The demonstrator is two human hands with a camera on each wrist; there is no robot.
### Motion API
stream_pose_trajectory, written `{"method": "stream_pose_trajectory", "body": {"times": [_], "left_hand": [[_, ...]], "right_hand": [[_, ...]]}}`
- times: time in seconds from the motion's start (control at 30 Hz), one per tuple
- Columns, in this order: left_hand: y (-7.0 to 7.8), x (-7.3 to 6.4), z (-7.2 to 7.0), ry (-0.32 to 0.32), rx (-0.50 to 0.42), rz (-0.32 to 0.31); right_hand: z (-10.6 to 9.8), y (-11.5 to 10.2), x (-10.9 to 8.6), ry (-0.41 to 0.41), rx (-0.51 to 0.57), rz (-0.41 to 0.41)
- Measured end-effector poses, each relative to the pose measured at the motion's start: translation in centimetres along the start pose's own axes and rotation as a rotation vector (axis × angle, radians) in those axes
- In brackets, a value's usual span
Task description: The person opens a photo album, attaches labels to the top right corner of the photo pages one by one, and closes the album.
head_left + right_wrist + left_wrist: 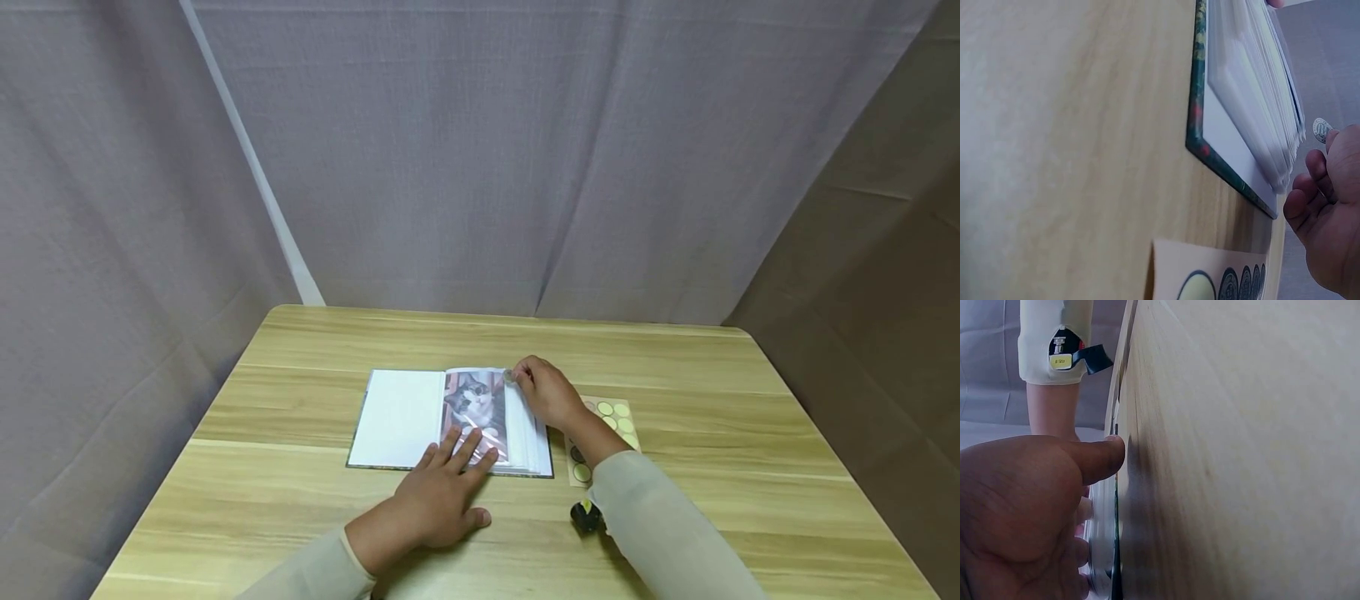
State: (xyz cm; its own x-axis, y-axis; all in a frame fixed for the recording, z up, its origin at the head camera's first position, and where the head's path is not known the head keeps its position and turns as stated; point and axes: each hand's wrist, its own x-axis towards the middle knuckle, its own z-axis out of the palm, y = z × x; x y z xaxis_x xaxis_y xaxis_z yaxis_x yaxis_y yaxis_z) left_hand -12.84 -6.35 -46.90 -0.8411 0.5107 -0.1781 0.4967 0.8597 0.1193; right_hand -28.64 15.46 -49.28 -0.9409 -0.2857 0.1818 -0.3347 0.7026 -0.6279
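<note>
A photo album [397,417] lies spread on the table, a white inside cover at left and a cat photo [474,398] in a clear sleeve at right. My left hand [438,500] rests its spread, straight fingers on the photo's lower part; its thumb sits off the album's near edge. Between thumb and finger, my right hand [549,393] pinches a small round sticker [1322,130] with dark print, by the photo's upper right corner. The right wrist view shows the album's stacked pages [1254,94] and dark green patterned cover edge [1196,112].
A sheet of round stickers [622,423] lies right of the album, partly hidden under the right forearm. A small black device [585,517] is strapped to the right sleeve. The wooden table [262,417] ends at grey curtains [450,167].
</note>
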Motion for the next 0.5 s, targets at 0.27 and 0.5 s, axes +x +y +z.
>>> {"method": "stream_pose_trajectory", "body": {"times": [0.27,0.5], "left_hand": [[0.02,0.03,0.03,-0.011,-0.001,-0.008],[0.14,-0.01,-0.06,-0.005,0.000,-0.002]], "right_hand": [[0.03,-0.53,0.22,-0.005,0.022,0.007],[0.20,-0.68,0.43,-0.019,0.033,0.030]]}}
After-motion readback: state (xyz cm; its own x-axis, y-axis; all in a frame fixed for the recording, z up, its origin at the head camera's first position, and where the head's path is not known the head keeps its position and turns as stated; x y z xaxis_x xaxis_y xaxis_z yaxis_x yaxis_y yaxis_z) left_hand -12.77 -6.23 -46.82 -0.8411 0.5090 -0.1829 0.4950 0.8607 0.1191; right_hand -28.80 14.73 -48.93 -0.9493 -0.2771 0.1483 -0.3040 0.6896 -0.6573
